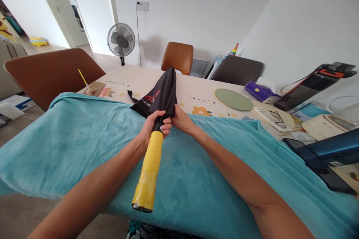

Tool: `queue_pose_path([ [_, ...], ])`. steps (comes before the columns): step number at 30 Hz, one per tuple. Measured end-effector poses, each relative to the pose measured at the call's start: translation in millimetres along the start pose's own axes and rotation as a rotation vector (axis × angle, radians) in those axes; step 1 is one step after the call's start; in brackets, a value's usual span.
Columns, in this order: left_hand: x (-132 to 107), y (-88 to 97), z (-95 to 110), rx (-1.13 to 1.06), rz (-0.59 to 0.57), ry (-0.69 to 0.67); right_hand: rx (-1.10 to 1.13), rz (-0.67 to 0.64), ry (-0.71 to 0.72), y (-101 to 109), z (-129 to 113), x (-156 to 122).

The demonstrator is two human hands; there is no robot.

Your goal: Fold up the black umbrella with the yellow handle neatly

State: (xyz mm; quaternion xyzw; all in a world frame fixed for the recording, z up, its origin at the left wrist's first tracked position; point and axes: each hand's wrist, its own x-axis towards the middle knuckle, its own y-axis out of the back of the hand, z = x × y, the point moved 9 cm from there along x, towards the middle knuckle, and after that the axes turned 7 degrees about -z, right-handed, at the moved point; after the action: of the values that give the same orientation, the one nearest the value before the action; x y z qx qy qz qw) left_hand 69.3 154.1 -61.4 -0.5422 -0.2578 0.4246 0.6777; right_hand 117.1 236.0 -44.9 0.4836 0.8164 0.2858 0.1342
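Observation:
A folded black umbrella [164, 91] with red and white print points away from me across the table. Its yellow-wrapped handle [148, 171] slopes back toward my body. My left hand [155, 126] is closed around the black part where handle and canopy meet, thumb on top. At the canopy's lower right edge, my right hand [181, 120] grips the fabric, its fingers partly hidden behind it. A loose black strap [131, 96] sticks out on the left of the canopy. Under both arms lies a turquoise blanket [196, 179].
The blanket covers the near side of a flower-printed table [134, 76]. On the right are a green round mat [233, 99], a purple tissue pack [260, 91], a dark bottle [305, 87], glasses [276, 117] and a black tablet-like device [319, 166]. Chairs [177, 58] and a fan [121, 40] stand beyond.

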Motion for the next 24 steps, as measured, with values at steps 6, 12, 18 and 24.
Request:
queue_pose_path([
  [6, 0, 2.8, -1, 0.041, 0.052, -0.003, -0.643, 0.137, -0.007, 18, -9, -5],
  [12, 1, 8.9, -2, 0.093, 0.131, -0.016, -0.801, 0.416, 0.052, 68, -14, -24],
  [18, 3, 12.0, -4, 0.126, 0.144, 0.005, -0.801, 0.053, -0.034, 48, 10, -16],
  [24, 2, 21.4, -6, 0.269, 0.244, 0.019, -0.023, 0.090, -0.128, 70, 6, -22],
])
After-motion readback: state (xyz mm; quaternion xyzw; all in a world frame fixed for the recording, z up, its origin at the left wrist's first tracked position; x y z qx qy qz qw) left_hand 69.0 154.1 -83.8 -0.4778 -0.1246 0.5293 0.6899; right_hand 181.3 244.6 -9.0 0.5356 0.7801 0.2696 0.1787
